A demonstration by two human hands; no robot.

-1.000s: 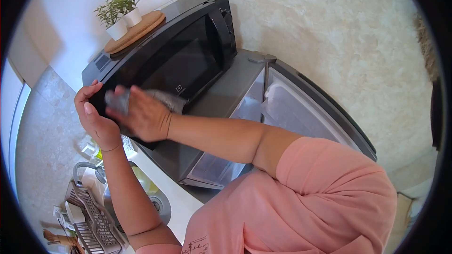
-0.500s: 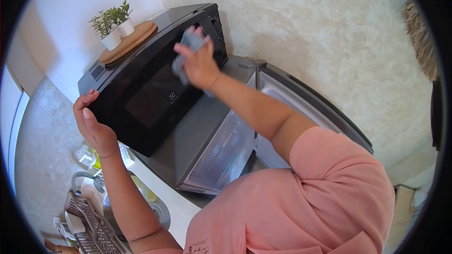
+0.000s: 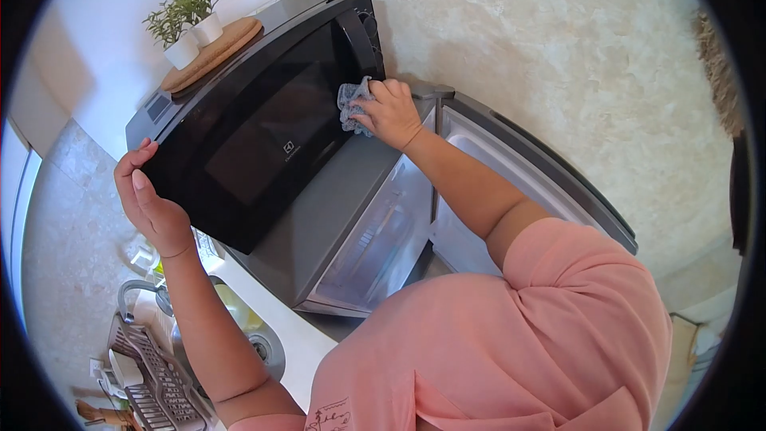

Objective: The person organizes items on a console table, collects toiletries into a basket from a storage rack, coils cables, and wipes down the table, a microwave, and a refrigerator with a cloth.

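A black microwave [image 3: 263,132] stands on top of a grey fridge [image 3: 319,219]. My right hand [image 3: 391,113] holds a crumpled grey cloth [image 3: 353,106] against the lower right part of the microwave front, below its door handle [image 3: 357,41]. My left hand [image 3: 155,203] rests at the left edge of the microwave, its fingers apart and no object in it.
Two potted plants [image 3: 182,49] sit on a round cork board [image 3: 214,54] on the microwave. The fridge door [image 3: 542,156] hangs open at the right. A sink [image 3: 267,347], a faucet [image 3: 137,283] and a dish rack [image 3: 163,379] are at the lower left.
My right hand went with the cloth from the left of the microwave front up to the upper right, then down to the lower right. My left hand has stayed at the left edge.
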